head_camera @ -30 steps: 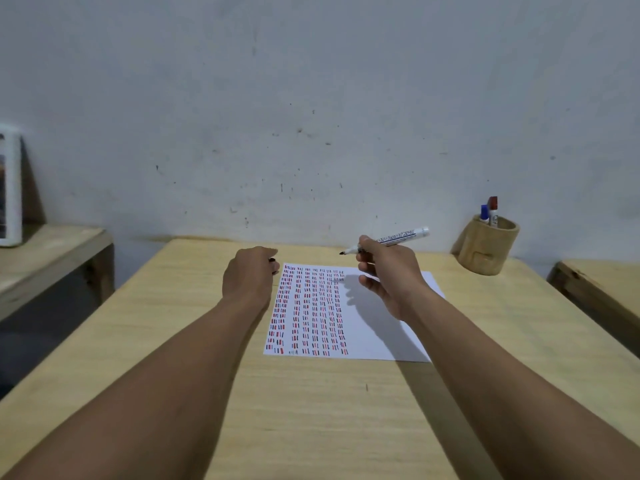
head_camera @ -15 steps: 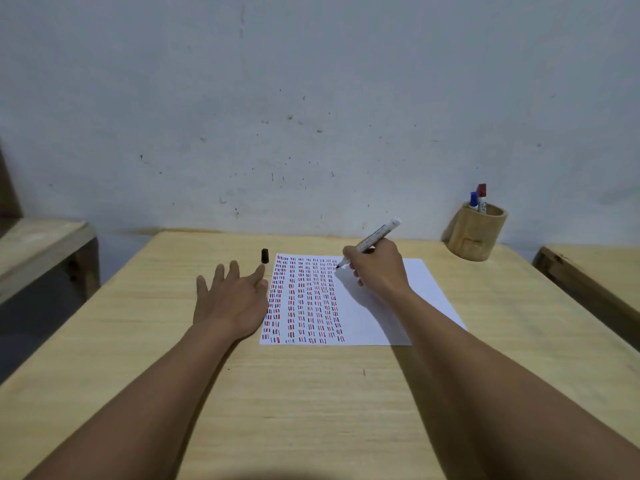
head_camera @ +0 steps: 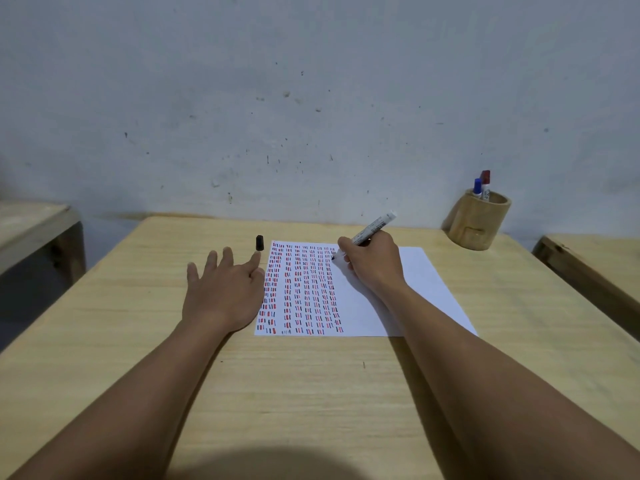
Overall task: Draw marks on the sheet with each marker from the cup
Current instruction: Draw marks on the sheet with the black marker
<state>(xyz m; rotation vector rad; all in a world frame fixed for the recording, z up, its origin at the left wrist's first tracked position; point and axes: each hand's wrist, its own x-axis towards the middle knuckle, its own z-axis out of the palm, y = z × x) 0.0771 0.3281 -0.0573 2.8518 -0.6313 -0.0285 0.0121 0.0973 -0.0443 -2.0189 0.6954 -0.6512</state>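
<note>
**Q:** Gripped how, going from the left across?

**A:** Nothing is held on that side. The left hand lies flat on the table with its fingers spread wide, and its thumb side meets the left edge of the sheet. I judge it is there to keep the paper from sliding under the strokes.

**Q:** And the small black piece?

**A:** That is the cap, standing upright on the table just beyond the forefinger, off the sheet's far-left corner. It sits close by, probably so it can be put back quickly.

**Q:** Then the writing side?

**A:** The right hand is closed around the black marker in a pen hold, barrel leaning back and to the right, tip down at the top of the sheet just right of the last filled column. Red, blue and black dashes fill the left half; the right half is blank.

**Q:** The rest of the markers?

**A:** The cup stands near the table's far-right corner, well apart from the sheet, with a blue marker and a red marker poking out, capped ends up.
</note>
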